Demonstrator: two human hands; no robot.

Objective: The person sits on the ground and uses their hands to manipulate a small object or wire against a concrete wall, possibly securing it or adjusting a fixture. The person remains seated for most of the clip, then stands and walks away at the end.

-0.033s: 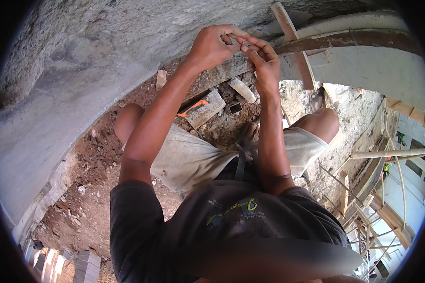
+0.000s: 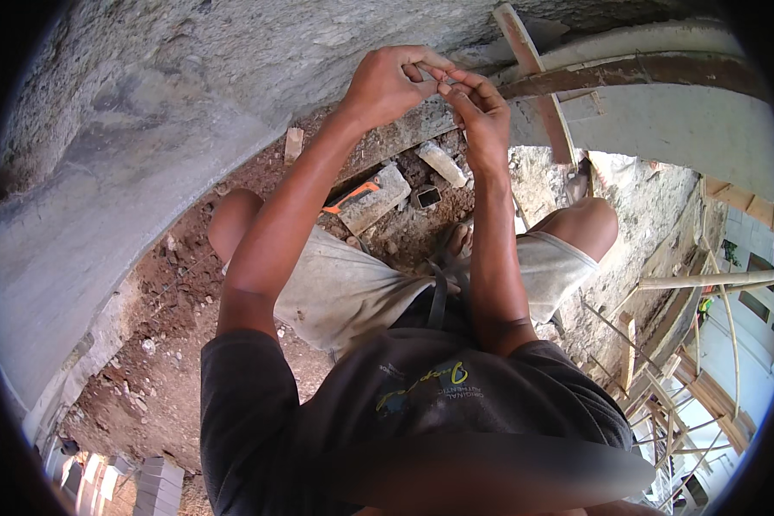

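Note:
My left hand (image 2: 389, 88) and my right hand (image 2: 483, 119) are raised in front of me by the rough concrete wall, their fingertips meeting. Both are closed in a pinch. Whatever lies between the fingers is too small to make out. Below them, an orange-handled tool (image 2: 353, 197) rests on a grey concrete block (image 2: 382, 200); its kind is unclear. Beside that block is a small square hollow piece (image 2: 427, 198), with another pale block (image 2: 443, 163) just beyond it.
The rough concrete wall (image 2: 181, 95) curves across the far and left sides. A wooden strip (image 2: 518, 39) stands against a concrete ledge (image 2: 662, 120) at the right. A small wood offcut (image 2: 293, 145) sits on the rubble-strewn soil (image 2: 159, 344). Bamboo poles (image 2: 705, 279) cross at far right.

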